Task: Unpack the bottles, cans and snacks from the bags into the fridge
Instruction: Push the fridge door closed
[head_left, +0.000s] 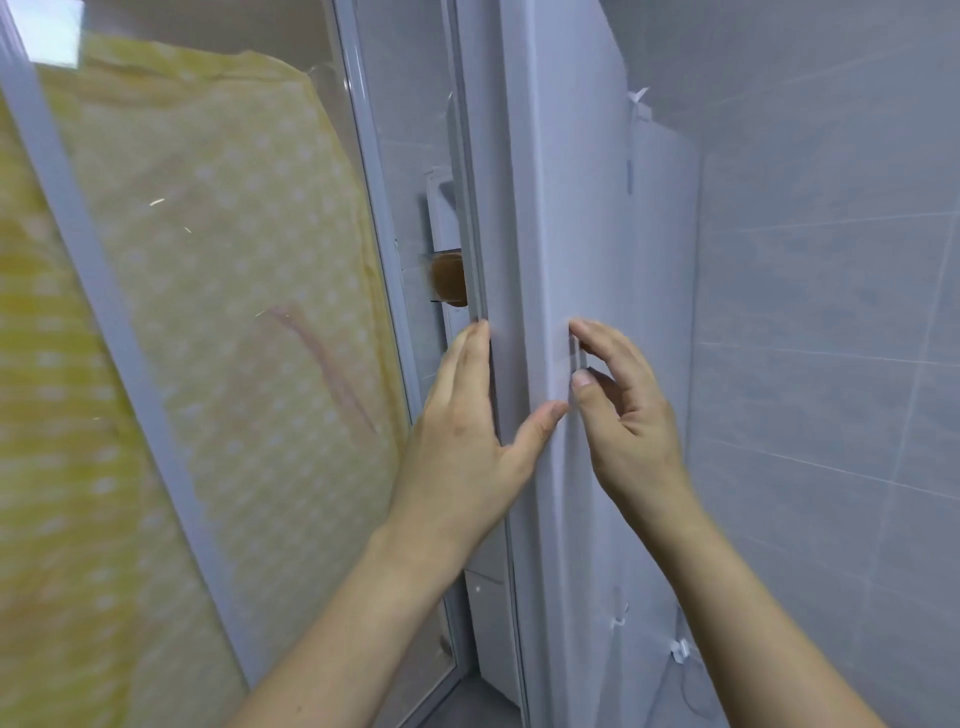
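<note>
A tall white fridge door (571, 208) stands edge-on in front of me, only a narrow gap away from the fridge body. My left hand (462, 441) grips its edge at mid height, fingers reaching into the gap on the left and thumb laid across the edge. My right hand (623, 415) is on the door's right face, with bent fingertips and thumb touching the surface and nothing in it. Through the gap I see a brown rounded object (449, 278) on a clear shelf inside. No bags, cans or snacks are in view.
A glass sliding door (374, 156) with a grey frame fills the left, with a yellow dotted curtain (234, 312) behind it. A grey tiled wall (831, 312) closes in on the right. A thin cable with white clips (680, 652) runs low beside the fridge.
</note>
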